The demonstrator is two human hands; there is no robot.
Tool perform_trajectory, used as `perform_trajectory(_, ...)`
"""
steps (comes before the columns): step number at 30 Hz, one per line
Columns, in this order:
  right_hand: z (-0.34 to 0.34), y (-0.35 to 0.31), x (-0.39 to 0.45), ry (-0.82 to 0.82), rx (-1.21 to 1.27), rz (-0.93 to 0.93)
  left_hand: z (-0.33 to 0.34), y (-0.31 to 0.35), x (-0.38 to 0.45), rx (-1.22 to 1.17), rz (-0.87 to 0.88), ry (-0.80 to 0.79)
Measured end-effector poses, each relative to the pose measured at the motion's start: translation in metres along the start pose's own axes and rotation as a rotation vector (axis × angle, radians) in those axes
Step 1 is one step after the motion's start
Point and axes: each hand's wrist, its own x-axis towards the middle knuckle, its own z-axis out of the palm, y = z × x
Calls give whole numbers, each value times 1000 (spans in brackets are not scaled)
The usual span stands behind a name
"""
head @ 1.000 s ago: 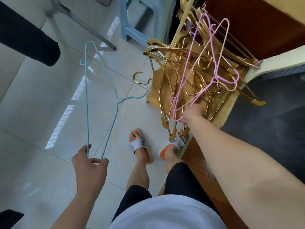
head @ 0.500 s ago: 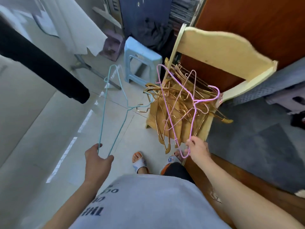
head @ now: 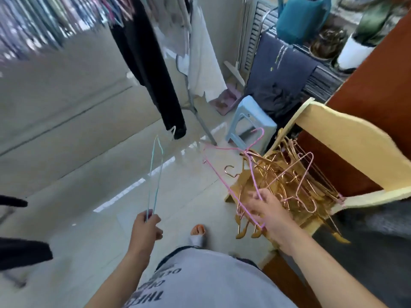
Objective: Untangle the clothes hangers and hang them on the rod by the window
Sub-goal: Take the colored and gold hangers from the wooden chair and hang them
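Head view looks down on a pale, glossy tiled floor (head: 66, 165) that reflects bright window light in streaks, with a black garment (head: 153, 70) and a white cloth (head: 204, 63) hanging from above and a row of hangers blurred along the top left, probably on the rod, though the blur makes that hard to confirm. A light blue plastic stool (head: 251, 123) stands on the floor beside a cream-yellow chair (head: 347, 138), and a brown wooden panel (head: 382, 90) rises at the right. On the chair seat lies the tangled pile of gold hangers (head: 287, 185), their hooks and shoulders pointing every way, some dangling over the front edge. The left hand (head: 145, 227) grips the bottom end of a light blue wire hanger (head: 155, 174), fingers curled round it; seen almost edge-on, its long axis runs up and away from the person, the hook end near the hem of the black garment. The right hand (head: 264, 210) holds a pink wire hanger (head: 224, 183) by its lower corner, fingers closed round the wire, just in front of the pile; the pink hanger's long side slants up and to the left, and its hook (head: 259, 133) points up toward the stool. Another pink hanger (head: 304, 174) lies among the gold ones.
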Motion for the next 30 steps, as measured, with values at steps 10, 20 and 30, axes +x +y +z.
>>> perform_trajectory(10, 88, -65, -1, -333, -197, 0, -111, -8, -94, -364, -54, 306)
perform_trajectory(20, 262, -199, -75, -665, -440, -187, -265, 80, -110, -521, 154, 325)
perform_trajectory(30, 440, -278, -115, -585, -159, -387, -413, 162, -69, -568, 338, 320)
